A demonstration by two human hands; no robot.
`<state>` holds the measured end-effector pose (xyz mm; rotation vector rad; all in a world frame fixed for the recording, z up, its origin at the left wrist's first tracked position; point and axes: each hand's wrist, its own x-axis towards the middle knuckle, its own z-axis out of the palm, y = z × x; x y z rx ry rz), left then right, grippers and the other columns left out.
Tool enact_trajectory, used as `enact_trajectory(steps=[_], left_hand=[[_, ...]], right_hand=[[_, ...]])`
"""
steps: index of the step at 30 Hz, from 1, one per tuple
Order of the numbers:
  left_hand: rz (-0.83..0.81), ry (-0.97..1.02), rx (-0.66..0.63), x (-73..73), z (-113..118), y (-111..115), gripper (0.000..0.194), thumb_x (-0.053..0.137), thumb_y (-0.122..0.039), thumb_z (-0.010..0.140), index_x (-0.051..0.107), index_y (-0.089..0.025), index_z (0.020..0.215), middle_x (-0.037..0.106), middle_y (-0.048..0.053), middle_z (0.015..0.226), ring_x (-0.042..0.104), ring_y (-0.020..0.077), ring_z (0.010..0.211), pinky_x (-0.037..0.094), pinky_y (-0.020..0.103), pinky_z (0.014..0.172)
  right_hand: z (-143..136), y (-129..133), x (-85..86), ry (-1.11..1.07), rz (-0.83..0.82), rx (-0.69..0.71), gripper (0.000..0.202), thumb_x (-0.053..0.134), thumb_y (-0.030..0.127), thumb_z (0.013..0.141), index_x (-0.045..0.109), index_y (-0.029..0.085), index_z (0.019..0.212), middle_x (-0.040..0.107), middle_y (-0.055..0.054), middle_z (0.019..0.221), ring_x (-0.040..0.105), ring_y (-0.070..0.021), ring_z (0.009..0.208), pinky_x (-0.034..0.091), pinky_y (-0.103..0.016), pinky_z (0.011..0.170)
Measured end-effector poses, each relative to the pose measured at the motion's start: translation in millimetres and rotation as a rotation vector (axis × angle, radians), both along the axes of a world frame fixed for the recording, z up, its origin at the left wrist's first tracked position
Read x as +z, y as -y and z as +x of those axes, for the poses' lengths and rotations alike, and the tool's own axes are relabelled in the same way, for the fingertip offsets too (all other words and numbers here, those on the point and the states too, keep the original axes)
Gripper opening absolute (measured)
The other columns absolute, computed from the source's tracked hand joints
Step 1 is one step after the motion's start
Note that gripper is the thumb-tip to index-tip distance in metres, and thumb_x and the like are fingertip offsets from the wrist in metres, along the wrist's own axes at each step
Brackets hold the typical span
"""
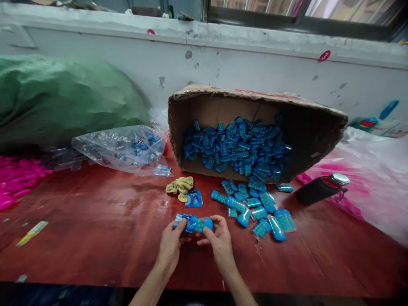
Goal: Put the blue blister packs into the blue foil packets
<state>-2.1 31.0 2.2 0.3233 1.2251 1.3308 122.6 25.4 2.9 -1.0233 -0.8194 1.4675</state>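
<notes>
1. the left hand [170, 242] is grasping the blue sachet [190, 223] near its left end, thumb pressing on top.
2. the right hand [221, 240] is gripping the jar [200, 225] of teal beads at its blue end.
3. the sachet and jar are meeting end to end between the hands, above the near part of the red table [105, 229].
4. a yellow cloth [180, 187] is lying beyond them, touching a second sachet [194, 199].
5. loose jars [261, 212] are lying to the right, in front of the carton [318, 127], which is resting on its side and holding many more.
6. a black flask [314, 191] is leaning over, right of the loose jars.
</notes>
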Motion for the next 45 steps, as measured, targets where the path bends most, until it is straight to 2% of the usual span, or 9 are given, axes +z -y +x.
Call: enact_trajectory(steps=[5, 10, 16, 23, 27, 34, 37, 40, 45], left_hand=[[-0.042, 0.187, -0.082, 0.9, 3.5, -1.4, 0.016, 0.065, -0.024, 0.068, 0.058, -0.013, 0.078, 0.067, 0.005, 0.066, 0.063, 0.0159, 0.057, 0.050, 0.025, 0.050], [-0.072, 0.292, -0.115, 4.2, 1.9, -1.5, 0.009, 0.060, -0.021, 0.072, 0.058, -0.014, 0.076, 0.068, 0.005, 0.068, 0.064, 0.0156, 0.063, 0.052, 0.028, 0.061], [-0.092, 0.312, -0.227, 11.4, 0.1, -2.4, 0.007, 0.059, -0.021, 0.074, 0.058, -0.015, 0.076, 0.068, 0.004, 0.071, 0.064, 0.0156, 0.065, 0.052, 0.028, 0.060], [-0.011, 0.430, -0.490, 4.4, -11.9, -8.2, 0.014, 0.059, -0.018, 0.073, 0.060, -0.014, 0.086, 0.067, 0.006, 0.072, 0.064, 0.0172, 0.064, 0.050, 0.026, 0.056], [0.000, 0.464, -0.522, 0.8, -12.4, -5.4, 0.019, 0.061, -0.018, 0.071, 0.061, -0.014, 0.089, 0.068, 0.007, 0.075, 0.065, 0.0192, 0.071, 0.050, 0.027, 0.059], [0.020, 0.417, -0.373, 13.1, 6.2, 8.1, 0.013, 0.061, -0.017, 0.072, 0.062, -0.016, 0.085, 0.069, 0.002, 0.077, 0.063, 0.0126, 0.068, 0.051, 0.027, 0.068], [0.011, 0.371, -0.400, 23.1, 10.6, 6.8, 0.016, 0.059, -0.020, 0.074, 0.062, -0.015, 0.089, 0.069, 0.004, 0.079, 0.063, 0.0139, 0.069, 0.051, 0.028, 0.068], [-0.012, 0.346, -0.398, 30.3, 9.7, 2.7, 0.013, 0.057, -0.023, 0.075, 0.062, -0.014, 0.084, 0.068, 0.004, 0.073, 0.063, 0.0134, 0.065, 0.051, 0.026, 0.063], [-0.043, 0.326, -0.431, 29.0, 3.1, 2.6, 0.015, 0.058, -0.021, 0.075, 0.062, -0.013, 0.087, 0.068, 0.005, 0.072, 0.064, 0.0135, 0.066, 0.051, 0.023, 0.059]], right_hand=[[-5.7, 0.3, -2.8, 0.064, -0.008, -0.089, 0.029, 0.064, 0.026, 0.069, 0.044, 0.021, 0.089, 0.057, 0.003, 0.076, 0.061, -0.0119, 0.061, 0.052, -0.021, 0.047], [1.8, 3.0, 2.3, 0.061, 0.026, 0.013, 0.027, 0.059, 0.029, 0.074, 0.051, 0.022, 0.098, 0.059, 0.000, 0.084, 0.059, -0.0141, 0.070, 0.053, -0.026, 0.055], [9.6, -3.2, 2.8, 0.203, 0.141, 0.028, 0.020, 0.063, 0.017, 0.068, 0.060, 0.021, 0.088, 0.061, 0.000, 0.085, 0.057, -0.0155, 0.080, 0.047, -0.029, 0.076], [13.2, -8.4, 14.3, 0.026, 0.147, 0.362, 0.071, 0.070, 0.012, 0.057, 0.045, 0.033, 0.121, 0.053, 0.000, 0.116, 0.055, -0.0175, 0.093, 0.047, -0.030, 0.075], [17.5, -11.6, 13.6, -0.021, 0.104, 0.508, 0.075, 0.069, 0.010, 0.056, 0.044, 0.033, 0.123, 0.052, 0.000, 0.116, 0.056, -0.0148, 0.086, 0.047, -0.026, 0.070], [23.1, -13.0, 3.6, -0.055, 0.091, 0.477, 0.058, 0.064, 0.017, 0.067, 0.047, 0.029, 0.121, 0.054, -0.002, 0.115, 0.055, -0.0176, 0.093, 0.046, -0.031, 0.076], [23.1, -13.4, 4.7, -0.019, 0.143, 0.436, 0.057, 0.061, 0.016, 0.070, 0.045, 0.029, 0.123, 0.056, -0.001, 0.111, 0.054, -0.0171, 0.096, 0.042, -0.032, 0.083], [19.3, -11.9, 5.2, -0.038, 0.151, 0.381, 0.061, 0.062, 0.010, 0.066, 0.046, 0.030, 0.122, 0.056, -0.001, 0.113, 0.052, -0.0167, 0.100, 0.039, -0.032, 0.087], [12.0, -6.7, 3.9, -0.078, 0.074, 0.340, 0.068, 0.065, 0.003, 0.056, 0.052, 0.031, 0.116, 0.054, 0.000, 0.112, 0.054, -0.0169, 0.092, 0.048, -0.027, 0.073]])
